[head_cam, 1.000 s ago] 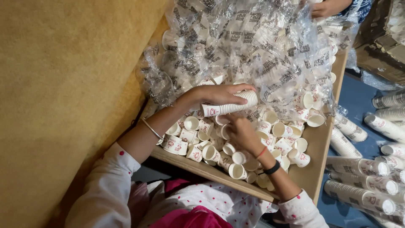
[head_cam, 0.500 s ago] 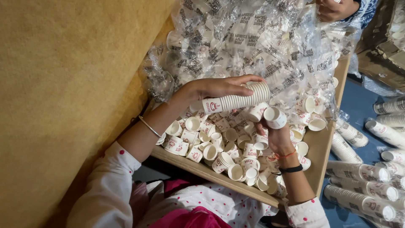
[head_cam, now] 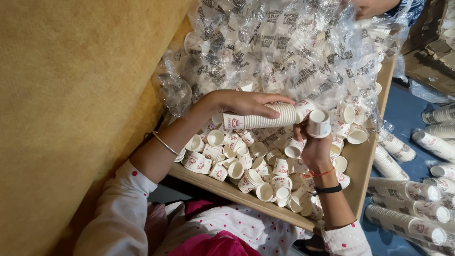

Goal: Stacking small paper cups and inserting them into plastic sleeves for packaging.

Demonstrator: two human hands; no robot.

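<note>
from the head camera, looking down: the left hand (head_cam: 246, 102) has its grip closed around a stack of cups (head_cam: 260, 120), nested and lying on its side, thumb under and fingers (head_cam: 279, 99) draped over the top. the stack hangs just above the loose cups (head_cam: 237, 163) heaped on the tabletop (head_cam: 360, 163). the right hand (head_cam: 315, 147) comes up from below, grip closed on a single cup (head_cam: 318, 124), mouth facing up towards the camera, right beside the open end of the stack, near touching.

risk here, as i read it: the single cup sits tilted against the stack's axis, so it could jam on the rim or crush the thin paper if pushed in crooked. the stack is long and held only near its far half, so a firm push could make it buckle or slide through the fingers and spill into the heap.

left forearm runs in from lower left, wrist bent, a thin bangle (head_cam: 166, 143) on it. right wrist is cocked upward, palm away from the camera, with a red thread (head_cam: 322, 173) and a black band (head_cam: 328, 190).

behind, crumpled clear plastic bags (head_cam: 284, 52) pile high. bagged cup stacks (head_cam: 407, 208) lie on the blue floor (head_cam: 403, 114) at right. another person's hand (head_cam: 372, 7) shows at the top edge.
</note>
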